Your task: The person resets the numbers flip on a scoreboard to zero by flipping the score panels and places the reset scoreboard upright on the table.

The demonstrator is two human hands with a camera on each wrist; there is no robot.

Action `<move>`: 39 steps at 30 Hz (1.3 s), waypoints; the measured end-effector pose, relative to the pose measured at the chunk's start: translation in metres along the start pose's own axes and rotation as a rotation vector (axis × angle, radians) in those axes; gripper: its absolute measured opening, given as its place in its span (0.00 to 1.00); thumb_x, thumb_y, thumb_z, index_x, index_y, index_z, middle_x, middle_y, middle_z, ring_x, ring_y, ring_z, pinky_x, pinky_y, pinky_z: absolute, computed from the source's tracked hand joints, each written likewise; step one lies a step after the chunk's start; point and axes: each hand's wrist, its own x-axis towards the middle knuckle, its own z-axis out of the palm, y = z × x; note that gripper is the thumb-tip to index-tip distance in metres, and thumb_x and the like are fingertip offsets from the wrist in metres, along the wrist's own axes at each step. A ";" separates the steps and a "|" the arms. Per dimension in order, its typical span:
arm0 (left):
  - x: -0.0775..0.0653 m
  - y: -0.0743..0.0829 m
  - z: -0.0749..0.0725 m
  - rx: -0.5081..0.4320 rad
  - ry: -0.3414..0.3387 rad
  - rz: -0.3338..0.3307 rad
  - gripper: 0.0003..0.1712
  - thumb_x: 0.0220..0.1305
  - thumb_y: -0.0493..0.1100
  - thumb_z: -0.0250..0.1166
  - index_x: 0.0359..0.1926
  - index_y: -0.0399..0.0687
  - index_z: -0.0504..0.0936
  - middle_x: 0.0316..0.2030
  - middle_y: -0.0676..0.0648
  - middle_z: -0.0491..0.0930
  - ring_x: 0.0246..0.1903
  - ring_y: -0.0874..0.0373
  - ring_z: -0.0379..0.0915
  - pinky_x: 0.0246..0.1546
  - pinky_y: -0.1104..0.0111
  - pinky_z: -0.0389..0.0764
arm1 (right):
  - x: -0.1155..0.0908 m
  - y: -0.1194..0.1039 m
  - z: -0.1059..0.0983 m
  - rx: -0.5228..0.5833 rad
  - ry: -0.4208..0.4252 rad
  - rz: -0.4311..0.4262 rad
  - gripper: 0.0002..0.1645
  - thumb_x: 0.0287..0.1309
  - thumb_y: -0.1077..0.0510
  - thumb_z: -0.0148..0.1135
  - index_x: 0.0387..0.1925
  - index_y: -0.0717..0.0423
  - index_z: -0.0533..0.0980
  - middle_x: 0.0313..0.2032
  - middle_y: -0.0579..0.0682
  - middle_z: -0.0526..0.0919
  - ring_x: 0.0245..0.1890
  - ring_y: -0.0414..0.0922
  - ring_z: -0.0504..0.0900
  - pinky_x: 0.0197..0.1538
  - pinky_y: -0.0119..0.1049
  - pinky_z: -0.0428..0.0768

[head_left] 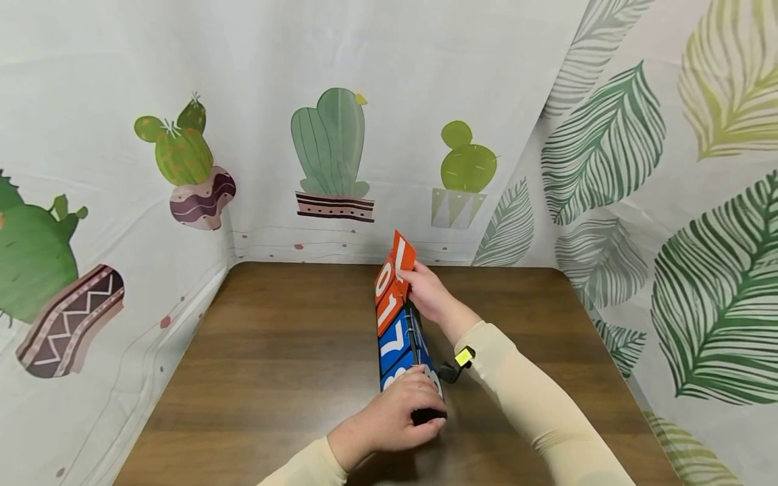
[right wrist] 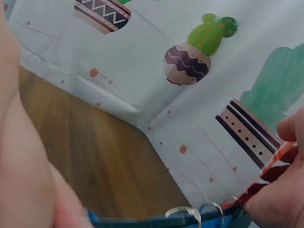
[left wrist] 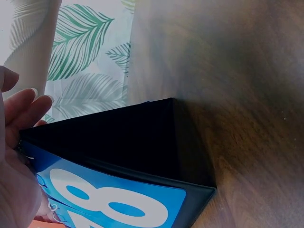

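A flip scoreboard [head_left: 395,344] stands lengthwise on the table, with red and blue number cards ringed along the top of its black triangular stand [left wrist: 142,135]. At its far end my right hand [head_left: 433,295] pinches a red number card [head_left: 405,254], which is lifted up from the rings. My left hand [head_left: 398,413] grips the top edge of the near end, over a blue card with a white 8 [left wrist: 109,199]. In the right wrist view, the metal rings [right wrist: 185,213] show along the top edge, and the right hand's fingers cover part of the red card.
The brown wooden table [head_left: 273,337] runs back to a white cloth backdrop [head_left: 255,61] printed with cacti. More cloth with leaf prints [head_left: 608,148] hangs at the right. A small black camera with a yellow face [head_left: 464,356] sits on the right wrist.
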 end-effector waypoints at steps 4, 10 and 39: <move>0.000 -0.001 0.001 0.008 0.005 0.006 0.06 0.70 0.48 0.65 0.41 0.58 0.88 0.38 0.61 0.86 0.47 0.68 0.78 0.71 0.50 0.72 | 0.001 -0.002 0.008 -0.128 0.017 0.030 0.30 0.80 0.53 0.47 0.76 0.57 0.62 0.67 0.63 0.74 0.65 0.59 0.76 0.75 0.59 0.68; 0.001 -0.001 0.001 0.032 0.022 0.027 0.06 0.68 0.48 0.66 0.41 0.58 0.88 0.38 0.62 0.86 0.47 0.67 0.78 0.70 0.48 0.73 | 0.005 -0.006 0.017 -0.509 -0.035 0.002 0.23 0.80 0.49 0.47 0.66 0.52 0.73 0.51 0.59 0.82 0.48 0.55 0.83 0.58 0.52 0.82; 0.001 0.001 0.000 -0.002 0.061 0.030 0.04 0.63 0.45 0.71 0.39 0.58 0.88 0.36 0.63 0.84 0.43 0.70 0.76 0.58 0.70 0.74 | 0.014 0.003 0.044 -1.843 -0.328 -0.313 0.07 0.68 0.52 0.64 0.42 0.47 0.85 0.35 0.44 0.87 0.27 0.39 0.77 0.32 0.33 0.78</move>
